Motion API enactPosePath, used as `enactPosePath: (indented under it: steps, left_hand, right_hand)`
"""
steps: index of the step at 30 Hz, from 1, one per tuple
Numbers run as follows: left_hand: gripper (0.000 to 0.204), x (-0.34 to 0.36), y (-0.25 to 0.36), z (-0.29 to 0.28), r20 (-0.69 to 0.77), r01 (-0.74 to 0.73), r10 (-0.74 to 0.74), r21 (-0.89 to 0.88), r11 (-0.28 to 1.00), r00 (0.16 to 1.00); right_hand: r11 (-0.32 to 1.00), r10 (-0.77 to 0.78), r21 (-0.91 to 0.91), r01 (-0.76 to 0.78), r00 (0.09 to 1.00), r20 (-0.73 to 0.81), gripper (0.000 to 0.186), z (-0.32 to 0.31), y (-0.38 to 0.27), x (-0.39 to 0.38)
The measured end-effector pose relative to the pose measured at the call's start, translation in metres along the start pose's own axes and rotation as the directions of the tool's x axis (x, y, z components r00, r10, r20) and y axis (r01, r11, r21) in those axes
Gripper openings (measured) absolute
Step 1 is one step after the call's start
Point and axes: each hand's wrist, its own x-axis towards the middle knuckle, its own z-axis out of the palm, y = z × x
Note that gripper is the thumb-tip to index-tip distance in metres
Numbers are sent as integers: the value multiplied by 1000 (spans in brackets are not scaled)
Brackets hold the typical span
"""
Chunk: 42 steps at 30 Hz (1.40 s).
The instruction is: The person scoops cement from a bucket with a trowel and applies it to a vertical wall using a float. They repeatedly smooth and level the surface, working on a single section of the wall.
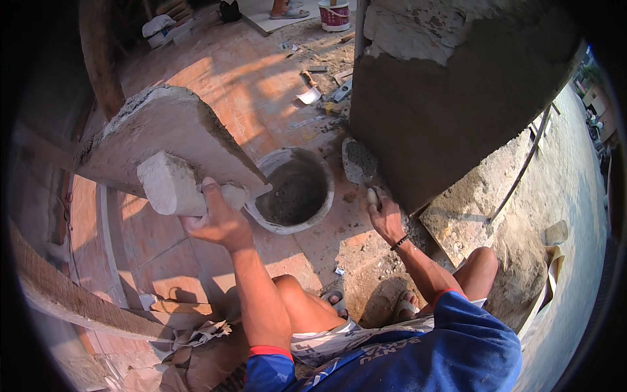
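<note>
My left hand [219, 219] is closed round the handle of a large plastering hawk [176, 121], a pale mortar-crusted board tilted up at the left. What lies on its far face is hidden. In my right hand [386, 215] is the handle of a trowel [359, 161], its blade coated with grey mortar and close to the lower left edge of the plastered wall [457, 111]. Fresh dark mortar covers most of that wall, with older pale plaster showing at its top. Between my hands stands a round bucket [330, 189] with wet grey mortar inside.
Beyond the bucket, a tool with a pale blade [309, 96] and a spirit level [341, 90] lie on the tiled floor. A red-and-white pail [334, 16] stands farther off, near another person's foot [287, 12]. Wooden beams [85, 287] cross at the left; a board [444, 225] lies under the wall.
</note>
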Motion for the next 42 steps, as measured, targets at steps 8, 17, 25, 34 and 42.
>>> enactPosePath:
  steps: [8, 17, 25, 34, 42]
  left_hand:
    - [15, -4, 6, 1, 24, -20, 17, 121, 992, 1000]
    - [15, -4, 36, 5, -117, 73, -95, -183, 980, 989]
    - [14, 0, 110, 7, 292, 381, -265, -487, 786, 919]
    - [47, -86, 93, 119, 780, 924, -499, -279, 260, 376]
    - [41, -268, -37, 125, 639, 997, -769, -73, -35, 20]
  right_hand:
    - [891, -284, -278, 359, 919, 273, 52, -4, -49, 10]
    - [992, -125, 30, 123, 912, 391, 37, -8, -71, 30]
    - [985, -114, 142, 100, 989, 92, 27, -47, -29, 30]
    - [973, -42, 188, 131, 908, -418, 21, -193, 24, -42]
    - [917, -380, -356, 183, 675, -632, 50, -281, -45, -14]
